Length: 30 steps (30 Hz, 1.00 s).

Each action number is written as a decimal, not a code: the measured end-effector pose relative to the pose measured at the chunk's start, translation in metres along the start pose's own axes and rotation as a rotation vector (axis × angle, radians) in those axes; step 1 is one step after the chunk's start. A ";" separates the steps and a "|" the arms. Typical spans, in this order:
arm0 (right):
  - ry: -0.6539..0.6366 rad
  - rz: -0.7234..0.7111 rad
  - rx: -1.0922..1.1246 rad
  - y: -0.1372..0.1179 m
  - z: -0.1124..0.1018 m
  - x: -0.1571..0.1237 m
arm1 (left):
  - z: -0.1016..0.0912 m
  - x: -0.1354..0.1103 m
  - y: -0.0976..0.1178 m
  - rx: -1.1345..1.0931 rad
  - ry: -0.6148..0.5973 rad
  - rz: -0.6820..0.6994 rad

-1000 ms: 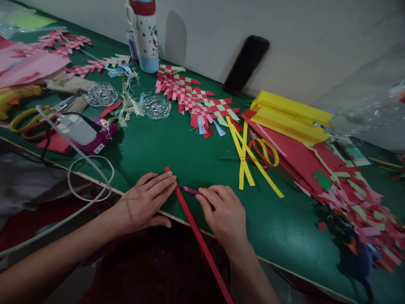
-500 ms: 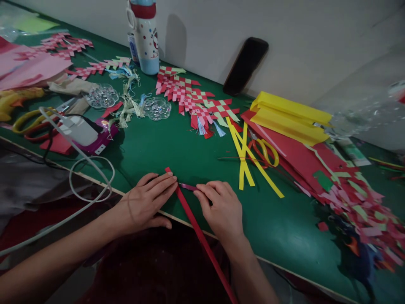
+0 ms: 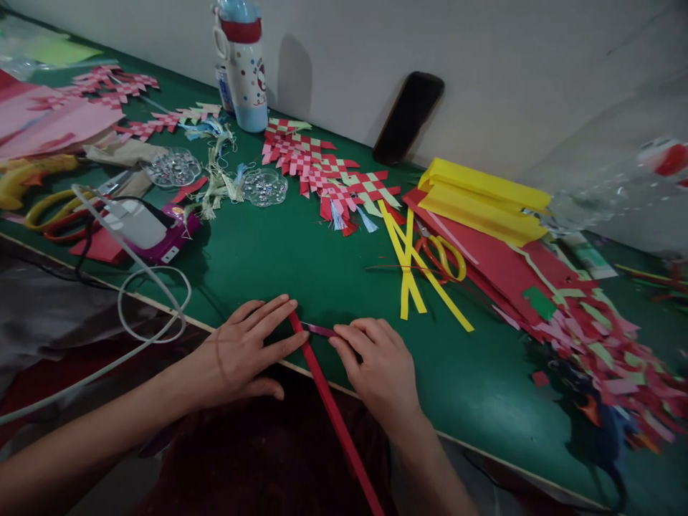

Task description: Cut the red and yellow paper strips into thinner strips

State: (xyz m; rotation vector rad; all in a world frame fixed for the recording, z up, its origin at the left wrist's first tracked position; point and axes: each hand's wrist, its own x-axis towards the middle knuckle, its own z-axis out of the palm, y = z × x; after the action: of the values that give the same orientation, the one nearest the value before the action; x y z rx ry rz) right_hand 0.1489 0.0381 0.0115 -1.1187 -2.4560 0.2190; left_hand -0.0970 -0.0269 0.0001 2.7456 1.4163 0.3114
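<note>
My left hand (image 3: 250, 347) lies flat near the table edge, fingers stretched and spread, pressing on a red paper strip (image 3: 325, 390). The strip slants from under its fingertips over the edge toward my lap. On the other side, my right hand (image 3: 379, 358) pinches a slim craft knife (image 3: 321, 330) with a purple handle. Its pale metal tip is at the strip's right side, between two spread fingers of my left hand; whether it touches the paper I cannot tell. Beyond the right hand, several yellow paper strips (image 3: 405, 269) lie crossed.
Scissors (image 3: 448, 258) lie by red paper sheets (image 3: 484, 251) and a folded yellow sheet (image 3: 484, 204). Woven paper pieces (image 3: 317, 168), a bead tray (image 3: 264, 188) and a bottle (image 3: 247, 72) stand behind. A phone (image 3: 408, 118) leans on the wall. Left, a white cable (image 3: 185, 308) loops over the edge.
My left hand's fingers have spread apart and show more of the strip between them. The strip's upper end and the knife tip sit slightly lower. The view has shifted a little.
</note>
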 end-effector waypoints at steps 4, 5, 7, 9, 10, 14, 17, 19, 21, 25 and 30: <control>0.003 -0.016 -0.003 -0.007 0.003 0.001 | 0.000 -0.002 -0.003 -0.035 -0.004 0.026; 0.005 -0.017 0.000 -0.007 0.004 0.002 | 0.000 -0.002 -0.004 -0.046 -0.002 0.022; 0.005 -0.014 0.007 -0.007 0.006 0.003 | 0.001 -0.002 -0.005 -0.061 0.011 0.010; 0.009 -0.005 0.008 -0.005 0.006 0.003 | 0.003 -0.002 -0.004 -0.069 0.016 0.000; 0.012 0.002 0.007 -0.004 0.006 0.003 | 0.003 -0.002 -0.004 -0.070 0.016 -0.004; 0.013 0.007 0.008 -0.003 0.006 0.004 | 0.005 -0.002 -0.003 -0.066 0.015 -0.007; -0.002 -0.002 0.003 -0.006 0.008 0.007 | 0.005 -0.001 -0.002 -0.066 0.025 -0.012; -0.010 -0.005 0.002 -0.006 0.009 0.009 | 0.005 -0.001 -0.002 -0.073 0.031 -0.018; 0.002 0.003 0.007 -0.004 0.010 0.011 | 0.004 -0.001 -0.002 -0.076 0.033 -0.020; 0.036 0.027 0.001 0.000 0.009 0.012 | 0.004 -0.002 -0.002 -0.077 0.030 -0.021; 0.003 0.004 0.001 -0.004 0.011 0.016 | 0.004 -0.001 -0.001 -0.070 0.014 -0.038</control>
State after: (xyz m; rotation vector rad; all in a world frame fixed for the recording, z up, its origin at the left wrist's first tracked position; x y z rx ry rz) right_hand 0.1320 0.0485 0.0079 -1.1224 -2.4515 0.2194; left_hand -0.0978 -0.0271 -0.0042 2.6635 1.4299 0.3718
